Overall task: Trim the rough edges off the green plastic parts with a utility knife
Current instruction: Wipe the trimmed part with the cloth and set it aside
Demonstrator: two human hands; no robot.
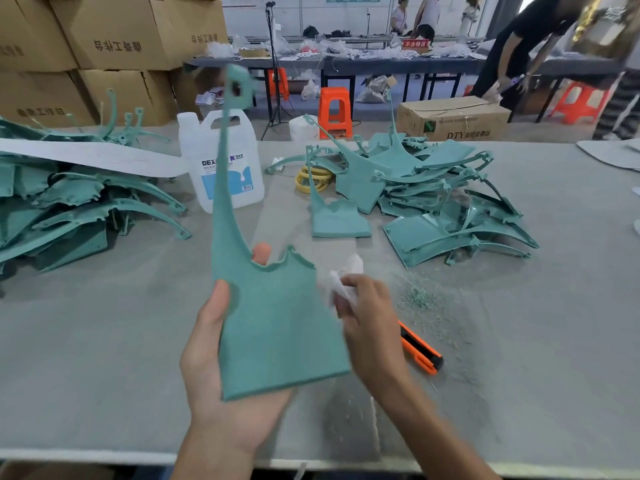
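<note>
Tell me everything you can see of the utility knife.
The knife is orange with black trim, plastic by its look. It lies flat on the grey table, right of the right hand, which hides its far end and grips a white wipe instead. Green shavings lie beyond it. No blade shows.

factory workshop | stacked cartons (pixel 114 32) | long worktables (pixel 381 60) | part piles (pixel 433 188)

Centre frame: plastic part (pixel 277 327) upright over the table (pixel 104 341), left hand (pixel 211 362) under it, right hand (pixel 370 323) with a cloth (pixel 343 285) at its right edge. Utility knife (pixel 420 351) on the table right of that hand, shavings (pixel 419 299) behind it. Left pile (pixel 69 202) and right pile (pixel 433 202) of parts further back, jug (pixel 221 168) between them
</note>
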